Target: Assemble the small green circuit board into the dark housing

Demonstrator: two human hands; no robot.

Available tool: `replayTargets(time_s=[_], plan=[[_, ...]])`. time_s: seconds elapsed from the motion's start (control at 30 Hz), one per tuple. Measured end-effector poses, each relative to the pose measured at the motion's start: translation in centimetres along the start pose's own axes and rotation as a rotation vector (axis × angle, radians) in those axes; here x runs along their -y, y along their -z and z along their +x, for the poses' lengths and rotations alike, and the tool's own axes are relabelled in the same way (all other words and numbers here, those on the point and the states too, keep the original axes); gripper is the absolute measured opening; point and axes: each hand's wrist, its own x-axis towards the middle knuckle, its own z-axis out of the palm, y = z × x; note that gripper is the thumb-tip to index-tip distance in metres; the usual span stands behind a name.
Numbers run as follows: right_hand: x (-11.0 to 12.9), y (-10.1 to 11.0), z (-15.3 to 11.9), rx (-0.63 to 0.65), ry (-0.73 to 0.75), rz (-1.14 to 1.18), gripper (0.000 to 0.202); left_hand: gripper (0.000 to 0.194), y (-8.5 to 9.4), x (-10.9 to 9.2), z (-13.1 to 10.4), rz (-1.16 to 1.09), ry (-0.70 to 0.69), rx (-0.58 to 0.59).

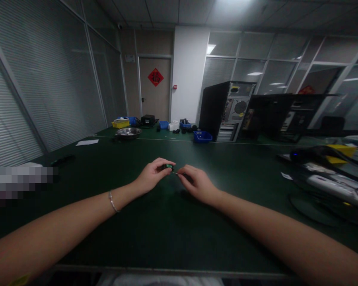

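Observation:
My left hand (153,174) is closed around a small dark object with a green face (168,166), which may be a circuit board; its details are too small to make out. Just to the right, my right hand (198,183) pinches a thin, light-coloured piece (176,173) between thumb and forefinger. The tip of that piece points at the green-faced object, close to my left thumb. Whether the two touch I cannot tell. Both hands are over the dark green tabletop (179,234), around its middle.
Along the back stand a metal bowl (128,133), a yellow bin (121,124), a blue bin (203,137) and a black computer tower (223,111). At the right lie cables and a silver device (331,184). White paper (87,142) lies at the left.

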Motion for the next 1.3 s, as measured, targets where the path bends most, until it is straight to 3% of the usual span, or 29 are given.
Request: replayTargets(time_s=[0.37, 0.87, 1.3], plan=[[-0.6, -0.1, 0.0, -0.021, -0.063, -0.020, 0.016, 0.018, -0.6, -0.2, -0.2, -0.175, -0.019, 0.007], [-0.4, 0.0, 0.1, 0.006, -0.042, -0.029, 0.017, 0.009, -0.6, -1.3, -0.6, -0.021, -0.077, -0.020], [-0.5, -0.1, 0.1, -0.007, -0.024, 0.004, 0.016, 0.009, -0.6, -0.6, -0.7, -0.015, -0.120, -0.007]])
